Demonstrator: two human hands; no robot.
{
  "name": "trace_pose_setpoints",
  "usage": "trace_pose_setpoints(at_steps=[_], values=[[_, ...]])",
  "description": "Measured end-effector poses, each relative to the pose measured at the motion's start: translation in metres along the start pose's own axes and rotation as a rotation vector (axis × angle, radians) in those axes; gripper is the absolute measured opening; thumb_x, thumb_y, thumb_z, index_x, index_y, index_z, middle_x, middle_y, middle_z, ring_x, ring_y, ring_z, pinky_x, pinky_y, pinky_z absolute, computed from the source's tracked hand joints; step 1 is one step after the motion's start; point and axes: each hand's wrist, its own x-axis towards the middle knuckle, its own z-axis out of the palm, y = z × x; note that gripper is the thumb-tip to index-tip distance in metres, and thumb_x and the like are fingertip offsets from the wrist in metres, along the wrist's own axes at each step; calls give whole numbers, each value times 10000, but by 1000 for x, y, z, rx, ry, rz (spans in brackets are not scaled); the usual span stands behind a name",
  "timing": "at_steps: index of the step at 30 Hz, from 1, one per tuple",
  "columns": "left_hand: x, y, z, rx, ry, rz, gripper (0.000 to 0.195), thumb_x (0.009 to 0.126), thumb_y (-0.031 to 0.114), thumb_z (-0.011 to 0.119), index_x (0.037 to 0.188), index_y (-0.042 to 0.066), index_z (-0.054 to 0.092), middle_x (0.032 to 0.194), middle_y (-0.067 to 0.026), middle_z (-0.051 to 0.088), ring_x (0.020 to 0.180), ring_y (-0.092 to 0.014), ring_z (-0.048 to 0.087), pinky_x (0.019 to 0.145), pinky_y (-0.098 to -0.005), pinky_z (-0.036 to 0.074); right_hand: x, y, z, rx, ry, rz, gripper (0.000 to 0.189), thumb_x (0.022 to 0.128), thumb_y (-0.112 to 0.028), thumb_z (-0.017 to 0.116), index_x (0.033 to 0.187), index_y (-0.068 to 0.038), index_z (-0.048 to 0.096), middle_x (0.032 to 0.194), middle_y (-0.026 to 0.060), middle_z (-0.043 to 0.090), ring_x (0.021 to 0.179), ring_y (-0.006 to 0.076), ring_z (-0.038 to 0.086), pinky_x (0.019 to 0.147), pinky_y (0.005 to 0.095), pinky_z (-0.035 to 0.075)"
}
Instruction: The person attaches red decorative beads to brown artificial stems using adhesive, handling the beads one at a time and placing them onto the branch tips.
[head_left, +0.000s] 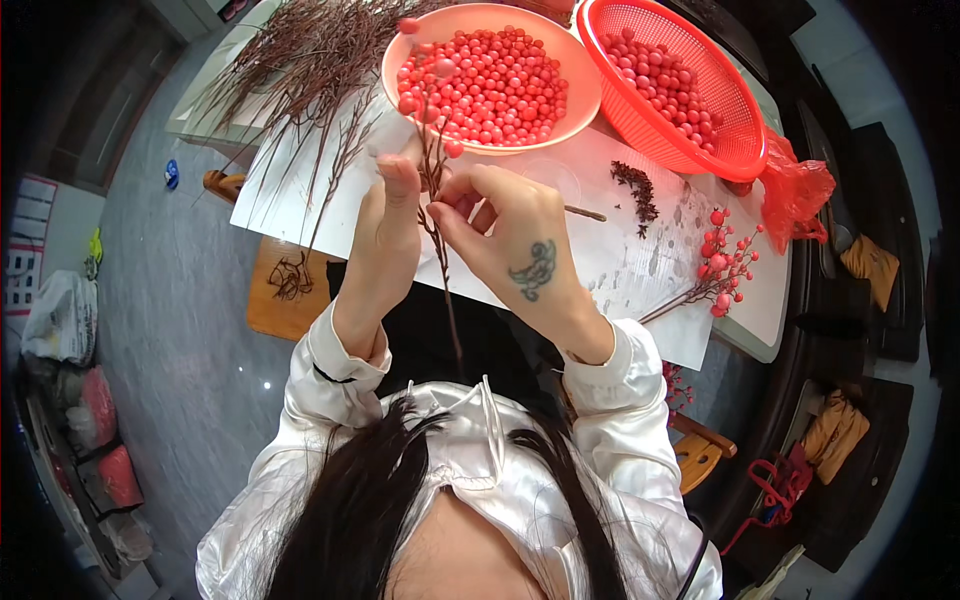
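A brown artificial berry stem (448, 289) stands upright before my chest, several red berries on its upper twigs. My left hand (386, 232) holds it, thumb raised on the near side and the other fingers partly hidden behind the twigs. From the other side, my right hand (517, 232) pinches at the twigs with thumb and forefinger; whether a berry is between the fingertips cannot be seen. Just beyond both hands is a pale bowl (581, 124) of loose red berries (487, 90). A thin brown stick (585, 214) shows from behind my right hand.
Bare brown stems (322, 60) are heaped at the back left. A red plastic colander (720, 82) with more berries tilts against the bowl. Dark brown bits (637, 191), a finished-looking berry spray (716, 270) and a red plastic bag (799, 187) are on the right. A wooden stool (274, 307) stands left.
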Motion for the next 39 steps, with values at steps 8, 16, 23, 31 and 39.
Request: trace_pose_setpoints(at_steps=[8,16,23,31,39], values=[[-12,5,-15,111,52,-108,478,835,169,641,1203,-79,462,884,-42,595,845,-91,562,799,-219,430,-13,0,7,479,135,277,97,823,-28,576,851,63,555,731,98,612,610,131,623,539,237,524],[-17,-2,-23,-224,43,-226,361,765,79,691,1081,-53,576,832,-38,623,756,-81,575,707,-202,455,-20,-5,13,969,203,385,156,892,-89,518,946,56,494,802,93,581,697,126,608,633,283,565],[-15,-1,-11,-426,39,-324,214,782,41,657,978,-44,646,779,-51,646,633,-72,544,610,-188,445,-26,-2,22,1101,216,441,174,907,-127,493,955,40,511,829,101,581,702,140,605,667,331,584],[-14,-2,-2,-254,95,-217,147,793,66,657,909,-21,675,756,-55,653,591,-66,526,557,-187,423,-31,0,18,1125,190,505,193,897,-111,519,987,59,507,859,110,579,705,140,603,690,307,570],[-11,3,-8,-26,104,-212,167,798,109,663,887,-31,676,735,-62,659,607,-65,560,529,-194,442,-65,22,-29,254,528,320,148,849,-31,580,973,-10,502,853,50,536,616,59,504,463,164,361]])
